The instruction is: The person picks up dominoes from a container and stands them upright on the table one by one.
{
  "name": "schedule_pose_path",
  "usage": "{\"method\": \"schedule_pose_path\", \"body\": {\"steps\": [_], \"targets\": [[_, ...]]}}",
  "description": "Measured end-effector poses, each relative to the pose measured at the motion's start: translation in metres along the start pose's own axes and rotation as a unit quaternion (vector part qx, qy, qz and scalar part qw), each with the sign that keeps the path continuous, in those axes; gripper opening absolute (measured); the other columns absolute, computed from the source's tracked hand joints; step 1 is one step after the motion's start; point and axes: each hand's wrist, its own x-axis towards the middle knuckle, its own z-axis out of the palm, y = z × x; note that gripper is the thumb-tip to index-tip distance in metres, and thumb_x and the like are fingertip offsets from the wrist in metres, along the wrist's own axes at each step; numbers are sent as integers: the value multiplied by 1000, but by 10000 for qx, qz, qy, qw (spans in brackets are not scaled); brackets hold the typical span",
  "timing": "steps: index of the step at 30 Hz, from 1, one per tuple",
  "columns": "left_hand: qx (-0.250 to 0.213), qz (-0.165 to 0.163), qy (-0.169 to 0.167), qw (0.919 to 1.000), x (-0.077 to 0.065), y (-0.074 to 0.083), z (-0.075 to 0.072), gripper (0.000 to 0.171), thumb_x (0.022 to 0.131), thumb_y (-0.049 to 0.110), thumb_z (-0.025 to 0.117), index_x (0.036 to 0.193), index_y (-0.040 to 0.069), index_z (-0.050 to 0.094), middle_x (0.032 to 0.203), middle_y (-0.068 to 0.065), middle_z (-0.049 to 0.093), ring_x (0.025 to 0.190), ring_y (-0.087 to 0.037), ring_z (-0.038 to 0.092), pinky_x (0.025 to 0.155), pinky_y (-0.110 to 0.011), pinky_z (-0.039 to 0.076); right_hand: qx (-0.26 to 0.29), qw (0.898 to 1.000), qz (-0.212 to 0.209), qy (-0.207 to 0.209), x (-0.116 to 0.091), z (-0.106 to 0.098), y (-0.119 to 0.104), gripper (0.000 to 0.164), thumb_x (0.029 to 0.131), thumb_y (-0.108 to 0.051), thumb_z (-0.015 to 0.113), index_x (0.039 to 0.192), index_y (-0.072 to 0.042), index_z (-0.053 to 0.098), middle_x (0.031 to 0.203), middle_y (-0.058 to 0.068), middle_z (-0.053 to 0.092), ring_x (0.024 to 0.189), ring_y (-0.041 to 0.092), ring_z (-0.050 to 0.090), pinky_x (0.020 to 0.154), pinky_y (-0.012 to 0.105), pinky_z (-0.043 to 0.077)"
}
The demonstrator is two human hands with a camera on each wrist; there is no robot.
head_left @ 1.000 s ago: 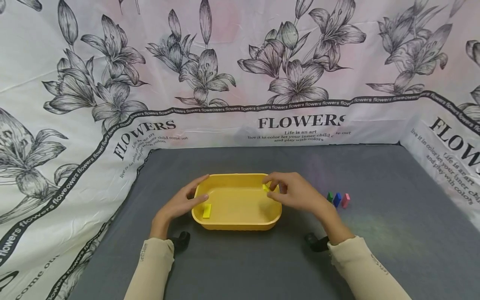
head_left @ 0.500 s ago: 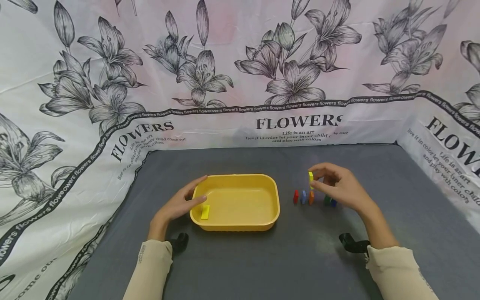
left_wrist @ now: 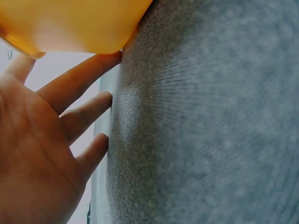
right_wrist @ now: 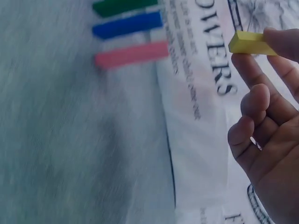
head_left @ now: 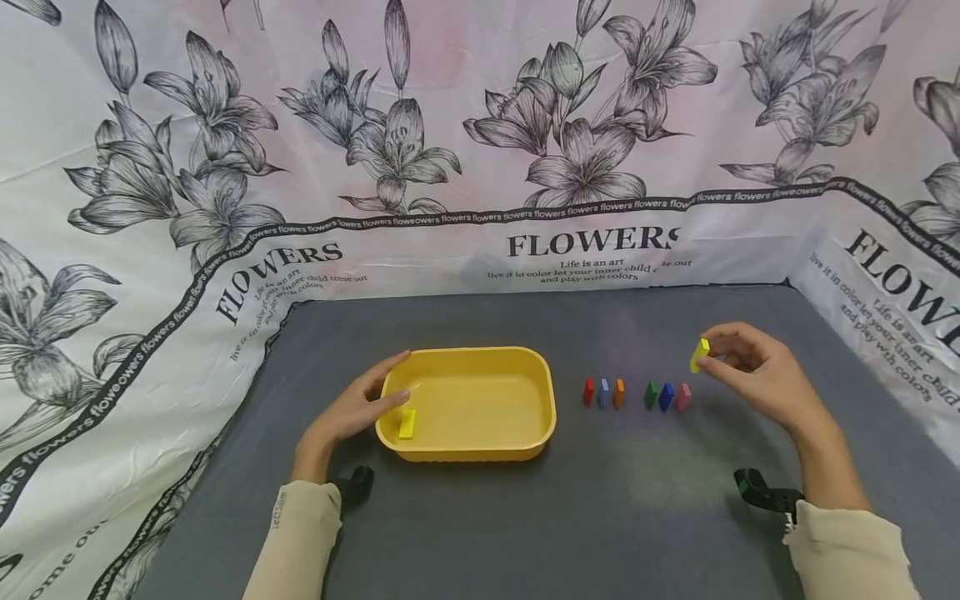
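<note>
My right hand (head_left: 757,375) pinches a small yellow rectangular block (head_left: 699,356) between thumb and fingertips, raised above the table to the right of a row of standing blocks. In the right wrist view the yellow block (right_wrist: 252,44) sticks out past the fingertips, the other fingers loosely bent. My left hand (head_left: 356,412) rests at the left end of a yellow plastic tub (head_left: 465,454), thumb over its rim. The left wrist view shows straight, spread fingers (left_wrist: 77,84) against the tub's outer side. Another yellow block (head_left: 407,423) lies inside the tub, near its left end.
Right of the tub stand red (head_left: 588,392), light blue (head_left: 603,392) and orange (head_left: 618,393) blocks. After a gap come green (head_left: 651,394), dark blue (head_left: 666,397) and pink (head_left: 682,397) ones. A flower-printed cloth (head_left: 420,250) borders the grey table (head_left: 525,525).
My right hand has lifted the yellow block out of the tub and carried it rightward past the standing blocks. The left hand has stayed at the tub.
</note>
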Motion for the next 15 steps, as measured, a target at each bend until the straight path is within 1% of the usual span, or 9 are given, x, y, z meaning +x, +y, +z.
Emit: {"method": "schedule_pose_path", "body": {"steps": [3, 7, 11, 15], "targets": [[4, -9, -3, 10000, 0, 0, 0, 68, 100, 40, 63, 159, 43, 30, 166, -5, 34, 139, -37, 49, 116, -62, 39, -88, 9998, 163, -120, -4, -6, 12, 27, 97, -18, 70, 121, -9, 62, 95, -20, 68, 80, 3, 67, 66, 21, 53], [26, -61, -8, 10000, 1, -1, 0, 68, 100, 40, 63, 159, 43, 29, 166, -4, 33, 139, -37, 48, 116, -62, 39, -318, 9970, 457, -542, -7, -12, 25, 30, 98, -19, 69, 123, -6, 60, 96, -19, 68, 82, 3, 68, 65, 25, 53], [14, -43, -31, 10000, 1, -2, -1, 68, 100, 41, 63, 159, 42, 29, 166, -4, 33, 139, -37, 49, 116, -62, 39, -404, 9937, 461, -941, -9, -11, 34, 31, 98, -18, 70, 123, -3, 59, 100, -11, 71, 83, 5, 68, 65, 28, 53], [-5, -12, -46, 10000, 1, -1, -1, 69, 99, 41, 63, 159, 42, 29, 166, -5, 34, 138, -36, 50, 116, -61, 40, -384, 9910, 435, -1210, -9, -10, 40, 29, 97, -17, 70, 121, -2, 60, 101, -2, 73, 84, 7, 69, 65, 29, 53]]}}
